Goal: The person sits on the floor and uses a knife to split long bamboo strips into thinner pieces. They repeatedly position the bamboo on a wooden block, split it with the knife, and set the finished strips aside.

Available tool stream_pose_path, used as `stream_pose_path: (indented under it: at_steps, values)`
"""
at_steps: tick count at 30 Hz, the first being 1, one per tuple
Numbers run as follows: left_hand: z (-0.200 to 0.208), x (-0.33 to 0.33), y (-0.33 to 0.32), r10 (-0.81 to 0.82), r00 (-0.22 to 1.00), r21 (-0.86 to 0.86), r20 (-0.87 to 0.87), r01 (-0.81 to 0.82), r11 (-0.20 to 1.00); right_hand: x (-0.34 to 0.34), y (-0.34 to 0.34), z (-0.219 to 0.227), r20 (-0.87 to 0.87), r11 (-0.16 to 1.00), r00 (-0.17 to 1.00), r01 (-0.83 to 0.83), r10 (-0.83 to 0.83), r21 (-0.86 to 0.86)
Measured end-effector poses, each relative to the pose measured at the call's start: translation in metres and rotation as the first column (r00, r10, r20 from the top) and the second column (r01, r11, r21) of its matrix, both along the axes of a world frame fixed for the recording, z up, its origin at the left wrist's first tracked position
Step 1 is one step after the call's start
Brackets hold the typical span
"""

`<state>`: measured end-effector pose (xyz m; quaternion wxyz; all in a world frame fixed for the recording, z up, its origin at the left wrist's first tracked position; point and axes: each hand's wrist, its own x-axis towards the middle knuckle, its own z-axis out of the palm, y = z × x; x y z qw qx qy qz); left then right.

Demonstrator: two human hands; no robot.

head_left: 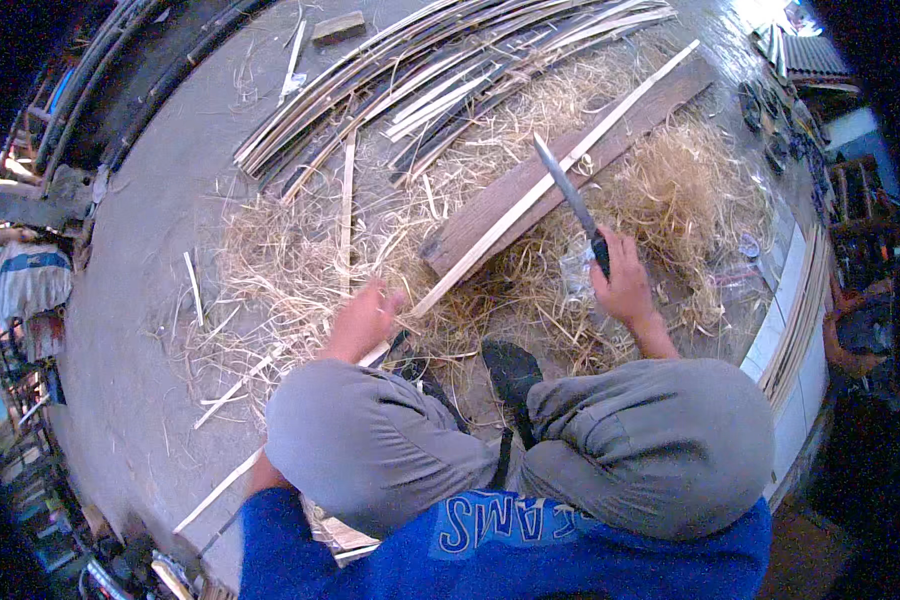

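Observation:
My right hand (625, 280) is closed around the dark handle of a knife (566, 186), whose long blade points up and left, over the right side of a plank. A pale split strip (560, 172), looking like bamboo or wood, lies lengthwise over the brown plank (490, 207). Close to the strip's near end is my left hand (365, 320), blurred by motion, so its grip is unclear. Another pale strip (220, 487) runs from beneath that hand, past my left knee, toward the lower left. Thin curled shavings (670, 195) surround the plank.
A bundle of long dark and pale strips (370, 85) spreads over the floor at the far side. More strips (802, 300) lie along white tiles at the right. A small block (338, 27) sits far left. Between my knees is a dark shoe (512, 372).

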<state>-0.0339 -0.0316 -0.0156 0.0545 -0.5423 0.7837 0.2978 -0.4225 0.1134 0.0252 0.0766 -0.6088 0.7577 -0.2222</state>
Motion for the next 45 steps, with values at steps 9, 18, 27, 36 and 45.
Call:
stream_pose_path:
  at_steps: [9,18,27,36,45]
  values:
    - [-0.079,-0.027,0.041,0.545,0.551,0.637,-0.632,-0.031,0.77,0.06,0.016,-0.059,0.128,0.927,0.95,-0.306,0.284,0.218]
    - [-0.08,-0.012,0.022,0.233,0.754,0.353,-0.614,-0.002,0.935,0.057,-0.019,-0.06,0.172,0.943,0.959,-0.258,0.224,0.211]
    - [-0.074,0.004,0.033,0.112,0.893,0.247,-0.436,-0.001,0.969,-0.045,-0.031,-0.044,0.147,0.972,0.964,0.205,-0.22,0.114]
    - [-0.064,0.021,0.04,-0.081,0.961,-0.207,-0.266,0.026,0.978,-0.111,-0.025,-0.044,0.028,0.822,0.823,0.568,-0.567,-0.039]
    - [-0.05,-0.028,-0.015,0.211,0.865,0.5,-0.455,0.052,0.865,-0.024,-0.027,-0.027,0.242,0.983,0.953,0.185,-0.182,0.012]
